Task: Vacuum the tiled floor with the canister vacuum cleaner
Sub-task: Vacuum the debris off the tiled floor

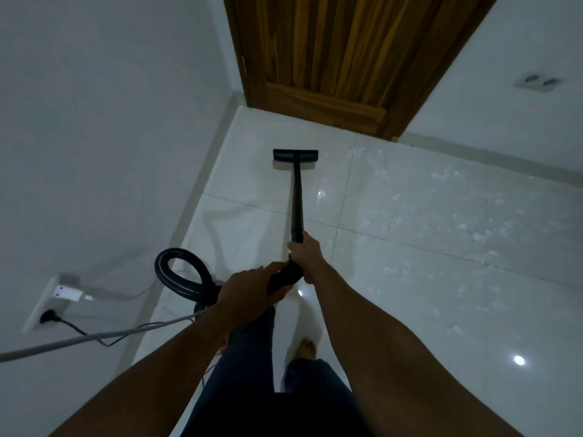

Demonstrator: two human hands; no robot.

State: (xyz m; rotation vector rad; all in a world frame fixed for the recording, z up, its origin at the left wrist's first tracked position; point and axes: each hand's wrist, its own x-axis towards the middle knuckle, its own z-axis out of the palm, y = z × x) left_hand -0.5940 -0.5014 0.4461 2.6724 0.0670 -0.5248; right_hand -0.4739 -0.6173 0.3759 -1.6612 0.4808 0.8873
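Glossy pale tiled floor (252,197) runs from the near edge to the far wooden door (331,58). Just short of that door, toward the left wall, sits the flat black floor nozzle (295,155). It lies square on the tile, I judge so that its wide mouth seals against the smooth glaze. A straight, rigid black wand (297,203) runs back from it toward me.

The right hand (305,250) is wrapped round the wand's near end with its fingers curled tight, which I read as the steering and pushing grip. The left hand (252,288) clasps the curved handle (285,277) just behind it, likely taking the weight and the drag of the hose. That ribbed, rubbery black hose (176,272) loops at near left, slack enough to let the wand travel. I can't make out the canister body behind the left forearm.

To the right, white crumbly scraps (457,222) lie scattered over several tiles, so I judge most of the work lies that way. Thin grout lines cut the floor into big squares, and lamp glare shows on the glaze.

On the left wall a socket plate (47,304) holds a black plug (49,317) and a white adapter (67,293). A grey cable (94,337) crosses at near left. A bare foot (307,347) stands on the tile near me.
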